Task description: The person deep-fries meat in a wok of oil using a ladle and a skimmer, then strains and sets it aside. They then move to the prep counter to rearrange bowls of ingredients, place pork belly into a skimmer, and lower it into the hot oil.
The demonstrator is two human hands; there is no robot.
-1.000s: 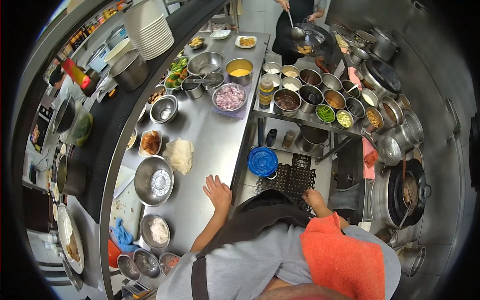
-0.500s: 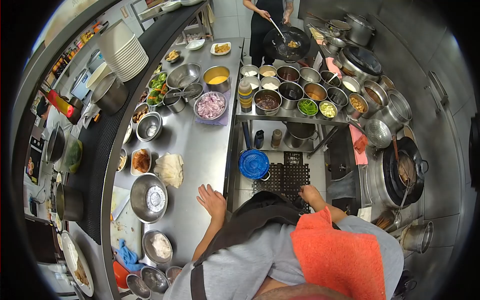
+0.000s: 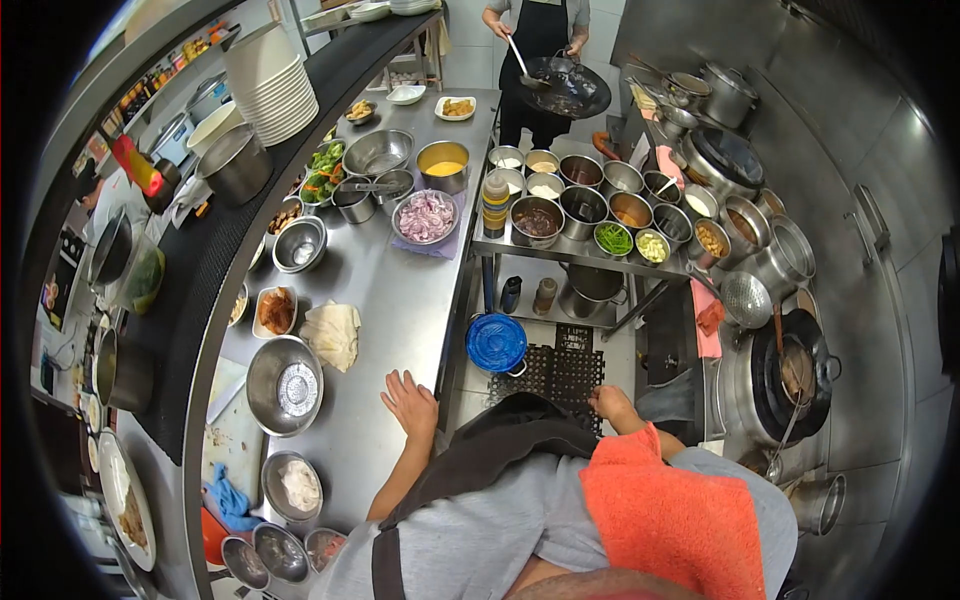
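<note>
My left hand (image 3: 411, 402) rests with fingers spread at the edge of the steel counter (image 3: 395, 325), holding nothing. A crumpled cream cloth (image 3: 331, 335) and an empty steel bowl (image 3: 285, 386) are closest to it. My right hand (image 3: 612, 403) is beside the dark apron (image 3: 520, 425), over the black floor mat (image 3: 555, 376). Its fingers are curled in; whether something sits inside them is hidden. Neither hand touches any food or pot.
A co-worker (image 3: 540, 45) holds a black wok (image 3: 567, 88) and a ladle (image 3: 514, 55). Seasoning pots and a squeeze bottle (image 3: 495, 205) crowd the rack ahead. A bowl of sliced onion (image 3: 425, 217) stands left. Right is a large wok (image 3: 800, 350); a blue-covered pan (image 3: 496, 343) is low ahead.
The view has shifted slightly. The co-worker's ladle has moved to the wok's left side, and the yellowish food seen in that wok no longer shows. My hands keep about the same pose.
</note>
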